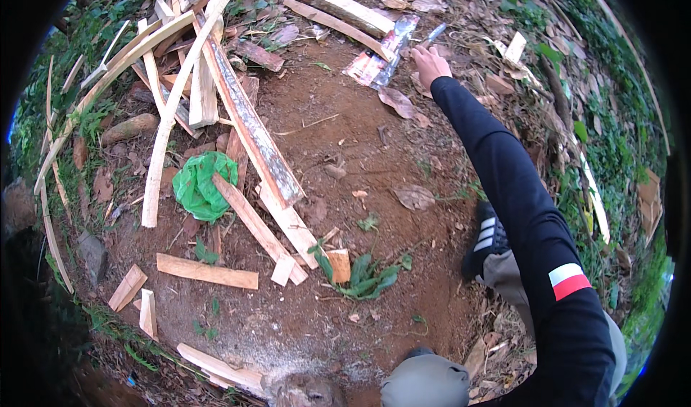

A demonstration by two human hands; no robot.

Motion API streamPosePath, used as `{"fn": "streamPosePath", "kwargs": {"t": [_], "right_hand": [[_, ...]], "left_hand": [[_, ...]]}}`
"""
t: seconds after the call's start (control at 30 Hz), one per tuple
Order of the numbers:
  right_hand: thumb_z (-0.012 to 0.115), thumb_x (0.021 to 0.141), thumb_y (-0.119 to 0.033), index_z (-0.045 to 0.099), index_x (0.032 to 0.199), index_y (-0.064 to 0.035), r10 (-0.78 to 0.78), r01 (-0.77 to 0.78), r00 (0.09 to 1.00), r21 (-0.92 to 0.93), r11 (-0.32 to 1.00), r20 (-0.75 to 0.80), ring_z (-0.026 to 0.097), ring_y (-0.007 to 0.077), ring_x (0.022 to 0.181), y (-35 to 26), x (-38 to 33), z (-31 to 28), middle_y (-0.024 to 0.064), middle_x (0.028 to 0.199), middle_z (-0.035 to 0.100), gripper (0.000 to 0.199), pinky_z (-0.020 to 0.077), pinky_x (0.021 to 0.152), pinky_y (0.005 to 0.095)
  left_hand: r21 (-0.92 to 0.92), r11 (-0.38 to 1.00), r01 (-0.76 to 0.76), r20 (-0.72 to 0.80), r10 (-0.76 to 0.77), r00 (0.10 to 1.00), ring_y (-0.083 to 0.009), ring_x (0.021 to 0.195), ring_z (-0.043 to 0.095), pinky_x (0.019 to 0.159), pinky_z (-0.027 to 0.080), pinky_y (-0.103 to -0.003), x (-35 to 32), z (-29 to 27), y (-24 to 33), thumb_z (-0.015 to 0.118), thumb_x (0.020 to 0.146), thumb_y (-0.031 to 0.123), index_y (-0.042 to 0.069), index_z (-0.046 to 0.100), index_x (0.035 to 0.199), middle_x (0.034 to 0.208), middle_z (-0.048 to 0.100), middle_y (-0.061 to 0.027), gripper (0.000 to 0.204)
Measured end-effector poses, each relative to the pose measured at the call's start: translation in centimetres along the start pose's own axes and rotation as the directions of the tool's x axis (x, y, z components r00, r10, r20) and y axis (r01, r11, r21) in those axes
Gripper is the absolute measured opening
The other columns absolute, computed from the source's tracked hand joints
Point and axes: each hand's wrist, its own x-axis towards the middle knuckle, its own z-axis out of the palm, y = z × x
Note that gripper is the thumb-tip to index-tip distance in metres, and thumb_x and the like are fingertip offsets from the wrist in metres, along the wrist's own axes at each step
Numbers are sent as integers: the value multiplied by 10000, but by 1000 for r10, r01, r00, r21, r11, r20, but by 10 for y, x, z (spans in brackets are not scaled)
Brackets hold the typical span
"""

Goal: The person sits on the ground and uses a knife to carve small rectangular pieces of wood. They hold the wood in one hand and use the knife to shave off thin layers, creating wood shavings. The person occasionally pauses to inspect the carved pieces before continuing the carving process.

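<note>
My right arm in a black sleeve stretches far forward, and my right hand (430, 65) is low over the ground at the upper right. Its fingers look bent together at the end of a slim pale-blue object (436, 32), whose kind I cannot make out. Just left of the fingers lies a flat, shiny printed plastic packet (380, 56), red and white with a clear part. A narrow split wood strip (338, 25) reaches across the packet's edge. My left hand is out of the picture.
Long split wood strips (176, 105) lie heaped at the upper left. A green plastic bag (206, 185) sits beside them under a plank's end. Short wood pieces (207, 271) are scattered nearby. A leafy sprig (368, 281) lies on the soil. My shoe (489, 241) stands below the arm.
</note>
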Motion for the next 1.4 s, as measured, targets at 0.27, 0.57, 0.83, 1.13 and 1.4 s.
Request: {"fn": "streamPosePath", "kwargs": {"t": [0.27, 0.57, 0.83, 1.13, 1.4], "right_hand": [[544, 890, -136, 596, 1133, -144, -54, 72, 993, -172, 983, 103, 586, 299, 1062, 21, 6, 34, 123, 1089, 586, 249, 501, 846, 456], [614, 867, -249, 567, 1053, -83, 296, -302, 951, 58, 952, 96, 598, 360, 1056, 11, 2, 31, 152, 1028, 629, 253, 497, 836, 493], [680, 791, -226, 569, 1011, -51, 741, -656, 633, 664, 360, 223, 653, 273, 745, 22, 5, 8, 156, 840, 659, 303, 529, 726, 424], [592, 921, -135, 474, 1337, -95, -119, -419, 886, 664, -619, 449, 655, 200, 901, -58, -130, -121, 117, 1095, 645, 435, 527, 874, 458], [555, 827, 16, 551, 917, -49, -110, -507, 860, 808, -298, 499, 662, 198, 786, -126, -182, -179, 95, 953, 640, 111, 569, 659, 363]], "left_hand": [[-95, 994, 48, 19, -47, 999, -355, 1051, 547, 1009, 377, -558, 2, -1, -8, 589, 867, 213, 23, 497, 1234, 1118, 566, -167, 424], [-151, 986, 71, 5, -71, 997, -368, 1059, 560, 993, 391, -554, -10, 7, -12, 545, 894, 214, 15, 527, 1223, 1126, 589, -177, 385], [-188, 979, 79, -2, -81, 997, -379, 1066, 571, 979, 403, -551, -21, 5, -14, 506, 918, 214, 8, 554, 1213, 1134, 609, -186, 363], [-207, 977, 46, -37, -54, 998, -383, 1060, 577, 957, 417, -529, -56, -2, -17, 522, 883, 187, 11, 579, 1184, 1117, 623, -185, 353], [-133, 989, -67, -44, 61, 997, -339, 976, 533, 878, 414, -450, -36, -7, -9, 666, 826, 172, 18, 489, 1174, 1035, 556, -164, 419]]}}
